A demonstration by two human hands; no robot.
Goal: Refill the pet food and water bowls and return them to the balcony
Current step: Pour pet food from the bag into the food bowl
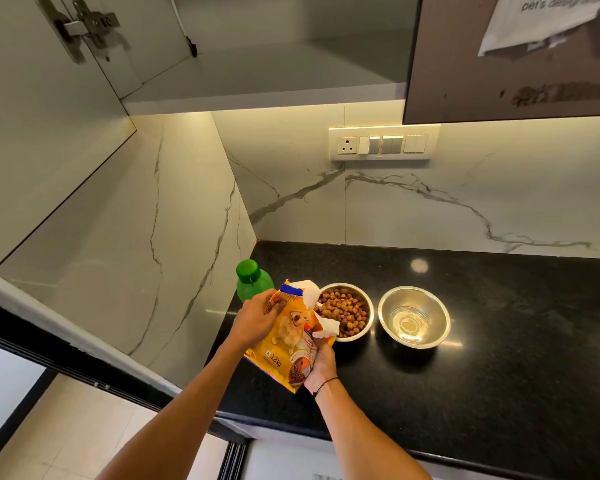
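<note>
Both hands, left hand (257, 315) and right hand (321, 367), clasp the food bag (293, 336) beside the full food bowl (343, 311) near the worktop's (499, 341) left corner; filling looks finished, so next fold the bag shut.

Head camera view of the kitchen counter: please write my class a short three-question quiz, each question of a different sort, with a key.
1. True or false: the food bowl already holds kibble.
2. Multiple choice: which hand grips the top of the yellow food bag? A) left hand B) right hand C) neither
3. Fill in: the green-capped bottle stands on the black counter to the ___ of the food bowl.

Key
1. True; the water bowl beside it holds clear liquid.
2. A; the right hand supports the bag's lower end.
3. left
</note>
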